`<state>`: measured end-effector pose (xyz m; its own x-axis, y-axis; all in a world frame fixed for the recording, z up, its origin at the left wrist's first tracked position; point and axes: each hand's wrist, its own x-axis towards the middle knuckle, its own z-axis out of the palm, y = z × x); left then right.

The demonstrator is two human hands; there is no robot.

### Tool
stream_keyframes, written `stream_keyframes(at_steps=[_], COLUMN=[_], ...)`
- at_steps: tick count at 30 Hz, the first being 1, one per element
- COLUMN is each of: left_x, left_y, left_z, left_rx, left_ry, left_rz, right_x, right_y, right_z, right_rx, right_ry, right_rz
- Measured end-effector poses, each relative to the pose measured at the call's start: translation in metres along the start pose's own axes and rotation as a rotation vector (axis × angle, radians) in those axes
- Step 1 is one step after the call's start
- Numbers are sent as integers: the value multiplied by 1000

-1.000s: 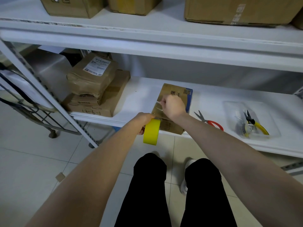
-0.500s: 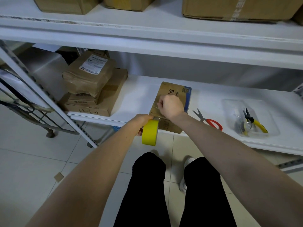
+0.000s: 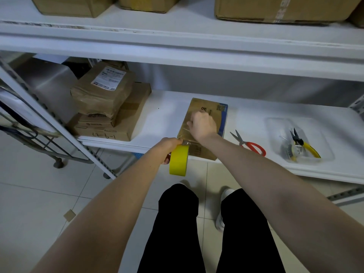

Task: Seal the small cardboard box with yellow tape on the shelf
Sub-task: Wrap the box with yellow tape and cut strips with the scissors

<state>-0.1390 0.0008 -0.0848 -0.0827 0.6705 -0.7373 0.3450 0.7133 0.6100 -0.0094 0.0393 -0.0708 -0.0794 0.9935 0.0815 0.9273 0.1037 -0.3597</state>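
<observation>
A small cardboard box (image 3: pixel 211 107) with a blue side lies on the white lower shelf (image 3: pixel 163 115), its near end over the shelf's front edge. My left hand (image 3: pixel 170 145) grips a yellow tape roll (image 3: pixel 178 160) just below that near end. A clear-looking strip runs from the roll up along the box's left side. My right hand (image 3: pixel 202 125) rests on the box top with curled fingers, pressing on the strip; whether it pinches the strip is hidden.
Red-handled scissors (image 3: pixel 249 144) lie right of the box. A clear tray (image 3: pixel 275 125) holds yellow-handled pliers (image 3: pixel 303 143). Stacked brown parcels (image 3: pixel 106 107) sit at the shelf's left end. Larger boxes (image 3: pixel 275 8) stand on the upper shelf. A wheeled metal cart (image 3: pixel 23 131) is at the left.
My right hand has slid farther up along the box top. The left hand and the roll have stayed at the box's near end.
</observation>
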Motion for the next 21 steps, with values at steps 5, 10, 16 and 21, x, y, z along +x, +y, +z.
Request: stream_keyframes(at_steps=[5, 10, 16, 21], left_x=[4, 7, 9, 12], left_y=[-2, -4, -12, -21], left_z=[1, -1, 3, 7], left_rx=[15, 24, -85, -222], left_ry=[1, 4, 2, -41], left_rz=[13, 24, 117, 180], right_x=[-10, -5, -8, -23], right_y=[1, 5, 2, 15], right_z=[17, 15, 11, 2], right_rx=[-30, 38, 19, -208], right_ry=[119, 42, -15, -35], right_rz=[-140, -93, -73, -324])
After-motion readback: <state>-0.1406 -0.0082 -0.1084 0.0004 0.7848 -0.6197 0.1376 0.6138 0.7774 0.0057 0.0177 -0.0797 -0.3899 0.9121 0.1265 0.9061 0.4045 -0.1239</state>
